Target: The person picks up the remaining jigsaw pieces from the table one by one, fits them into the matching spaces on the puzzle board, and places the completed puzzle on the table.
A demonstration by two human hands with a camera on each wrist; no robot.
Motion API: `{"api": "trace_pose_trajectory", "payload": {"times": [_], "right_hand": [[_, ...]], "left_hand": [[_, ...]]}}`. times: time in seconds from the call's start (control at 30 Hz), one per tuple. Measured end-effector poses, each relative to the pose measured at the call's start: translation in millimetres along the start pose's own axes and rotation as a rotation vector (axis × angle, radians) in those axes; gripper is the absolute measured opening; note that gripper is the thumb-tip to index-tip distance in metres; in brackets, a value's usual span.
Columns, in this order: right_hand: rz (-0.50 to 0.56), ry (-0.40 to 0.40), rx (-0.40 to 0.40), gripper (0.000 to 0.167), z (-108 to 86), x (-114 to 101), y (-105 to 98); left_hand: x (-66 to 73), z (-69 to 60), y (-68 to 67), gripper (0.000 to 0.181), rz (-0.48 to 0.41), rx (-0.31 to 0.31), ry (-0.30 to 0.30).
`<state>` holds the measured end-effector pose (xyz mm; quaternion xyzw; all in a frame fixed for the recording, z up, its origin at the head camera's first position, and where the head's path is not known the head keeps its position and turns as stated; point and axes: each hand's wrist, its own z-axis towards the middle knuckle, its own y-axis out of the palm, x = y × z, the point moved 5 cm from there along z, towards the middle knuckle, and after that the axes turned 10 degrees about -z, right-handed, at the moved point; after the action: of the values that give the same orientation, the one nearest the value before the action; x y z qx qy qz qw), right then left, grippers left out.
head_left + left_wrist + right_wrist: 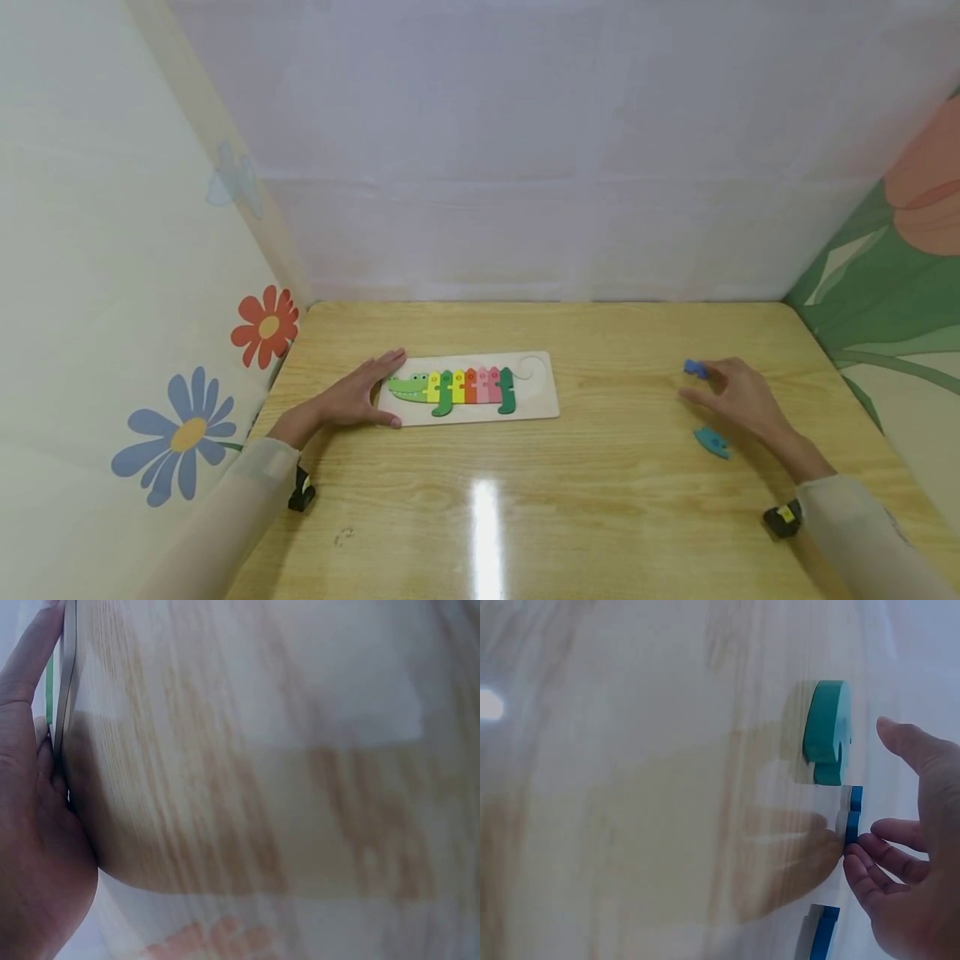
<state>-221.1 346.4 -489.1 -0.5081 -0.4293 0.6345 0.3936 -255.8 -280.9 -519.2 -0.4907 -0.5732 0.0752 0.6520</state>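
A wooden puzzle board [540,392] carries a crocodile of colored pieces, with a green head [409,389] at its left end. My left hand [352,400] spans the board's left end, thumb along the near edge and fingers at the far edge. In the left wrist view, a finger lies straight along the board's side. Over the table on the right, my right hand [738,400] has its thumb apart from its fingers. Its fingertips are close to a blue piece [852,825]; contact cannot be told. A teal piece [711,442] lies on the thumb side.
Another blue piece [825,934] lies below the fingers in the right wrist view. A curl outline [532,368] shows on the board's bare right end. Cloth walls border the wooden table [615,500] at the back and sides.
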Motion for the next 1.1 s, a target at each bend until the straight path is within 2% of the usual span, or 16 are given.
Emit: {"api": "trace_pose_trajectory", "payload": {"times": [0.37, 0.47, 0.87, 1.1], "right_hand": [[-0.025, -0.020, -0.007, 0.073, 11.0, 3, -1], [-0.027, -0.008, -0.021, 0.074, 13.2, 4, 0], [-0.017, 0.081, 0.013, 0.083, 16.1, 12, 3], [-0.016, 0.097, 0.013, 0.079, 19.6, 16, 6]], "left_hand": [[0.1, -0.4, -0.5, 0.122, 0.002, 0.002, -0.001], [0.4, -0.8, -0.5, 0.122, 0.003, 0.003, -0.002], [1.5, -0.4, -0.2, 0.122, 0.006, 0.002, 0.000], [3.4, -1.8, -1.4, 0.121, 0.000, 0.009, 0.017]]}}
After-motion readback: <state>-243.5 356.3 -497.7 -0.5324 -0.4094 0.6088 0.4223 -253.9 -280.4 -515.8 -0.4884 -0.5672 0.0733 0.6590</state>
